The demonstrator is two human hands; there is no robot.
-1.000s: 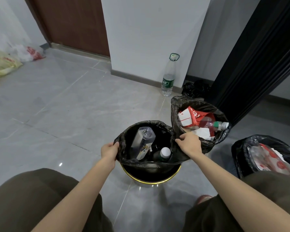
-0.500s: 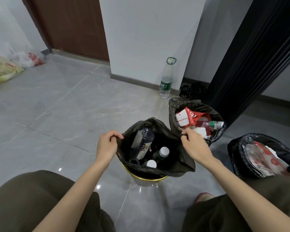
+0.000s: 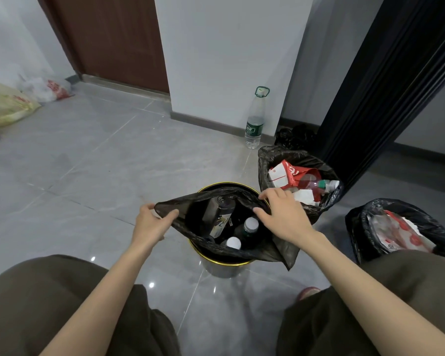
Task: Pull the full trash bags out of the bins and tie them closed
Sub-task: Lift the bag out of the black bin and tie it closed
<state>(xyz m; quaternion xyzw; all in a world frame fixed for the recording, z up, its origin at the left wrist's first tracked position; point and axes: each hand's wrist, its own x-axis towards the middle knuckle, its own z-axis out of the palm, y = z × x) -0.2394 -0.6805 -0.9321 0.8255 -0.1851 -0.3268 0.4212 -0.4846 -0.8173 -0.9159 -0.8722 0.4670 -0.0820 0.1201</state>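
The left hand (image 3: 150, 224) pinches the left corner of the black trash bag (image 3: 280, 249) between thumb and fingers, and the right hand (image 3: 280, 217) grips the bag's right rim with fingers curled over the edge. Between them the bag's mouth is stretched open, its long axis running from hand to hand, opening upward. The bag sits in a round gold-rimmed bin (image 3: 224, 265) directly below the hands; its rim is free of the bin's lip at the far side, where the gold edge shows bare. Inside lie a tilted dark can (image 3: 217, 217) and two white-capped bottles (image 3: 249, 226).

Left of the left hand the grey tiled floor (image 3: 88, 163) is open. Just beyond the right hand, touching the bag, stands a second lined bin (image 3: 267, 160) filled with red-and-white packaging. A third lined bin (image 3: 357, 227) stands further right. A clear water bottle (image 3: 254, 124) stands upright against the wall beyond.
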